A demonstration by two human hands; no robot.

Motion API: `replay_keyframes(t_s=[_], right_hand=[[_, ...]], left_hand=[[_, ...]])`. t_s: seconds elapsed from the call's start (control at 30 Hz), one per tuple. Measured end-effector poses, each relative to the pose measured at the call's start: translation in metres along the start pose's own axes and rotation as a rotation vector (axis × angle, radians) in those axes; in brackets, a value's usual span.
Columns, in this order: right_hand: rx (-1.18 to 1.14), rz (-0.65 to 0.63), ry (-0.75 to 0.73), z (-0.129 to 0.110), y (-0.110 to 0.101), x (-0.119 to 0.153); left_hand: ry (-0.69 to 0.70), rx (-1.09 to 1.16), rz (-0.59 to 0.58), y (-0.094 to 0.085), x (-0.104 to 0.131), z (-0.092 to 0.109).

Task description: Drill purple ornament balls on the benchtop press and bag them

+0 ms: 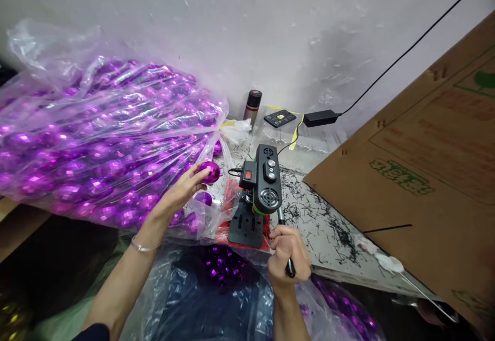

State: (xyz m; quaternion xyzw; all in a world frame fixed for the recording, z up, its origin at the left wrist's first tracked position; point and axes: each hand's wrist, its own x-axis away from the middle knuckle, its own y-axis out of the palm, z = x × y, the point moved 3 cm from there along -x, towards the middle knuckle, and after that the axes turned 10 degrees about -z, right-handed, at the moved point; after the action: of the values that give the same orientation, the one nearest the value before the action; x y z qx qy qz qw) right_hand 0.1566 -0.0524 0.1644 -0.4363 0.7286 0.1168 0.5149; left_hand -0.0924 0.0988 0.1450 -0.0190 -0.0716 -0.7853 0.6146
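Observation:
My left hand (188, 182) holds a shiny purple faceted ball (211, 173) by its side, at the mouth of a clear plastic bag (93, 73) full of similar balls. My right hand (289, 254) is closed around the black handle of a lever (291, 269) on a small black bench machine (267, 176). The machine has knobs, round vents and a red switch (248, 174). Its dark slotted base plate (246, 227) sits on a red sheet (263, 243). A few loose purple balls (203, 198) lie between the bag and the machine.
Short black scraps (309, 202) litter the table right of the machine. A large cardboard box (406, 160) leans in from the right. Behind stand a dark bottle (252, 106), a phone (280, 118) and a power adapter (320, 118) with a cable. Purple balls (224, 265) show below the table edge.

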Motion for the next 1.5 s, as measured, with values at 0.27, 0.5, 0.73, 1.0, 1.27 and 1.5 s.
replay_keyframes(t_s=[0.27,0.5,0.73,1.0,1.27,1.5], right_hand=[[0.058,-0.039,0.010,-0.005,-0.003,-0.008],[0.069,-0.078,0.015,-0.001,-0.004,-0.001],[0.076,-0.061,-0.003,-0.002,-0.003,0.000],[0.083,-0.055,-0.001,-0.004,-0.002,-0.001],[0.063,-0.046,0.013,-0.004,-0.002,0.000],[0.054,-0.018,0.027,-0.005,-0.002,-0.004]], left_hand=[[0.044,-0.117,-0.247,0.067,0.095,-0.076],[0.221,-0.523,-0.001,0.092,0.049,-0.120],[0.394,-0.690,-0.064,0.103,0.035,-0.115],[0.431,-0.690,-0.078,0.111,0.036,-0.124],[0.329,-0.592,-0.064,0.104,0.036,-0.130],[0.329,-0.548,-0.106,0.107,0.033,-0.129]])
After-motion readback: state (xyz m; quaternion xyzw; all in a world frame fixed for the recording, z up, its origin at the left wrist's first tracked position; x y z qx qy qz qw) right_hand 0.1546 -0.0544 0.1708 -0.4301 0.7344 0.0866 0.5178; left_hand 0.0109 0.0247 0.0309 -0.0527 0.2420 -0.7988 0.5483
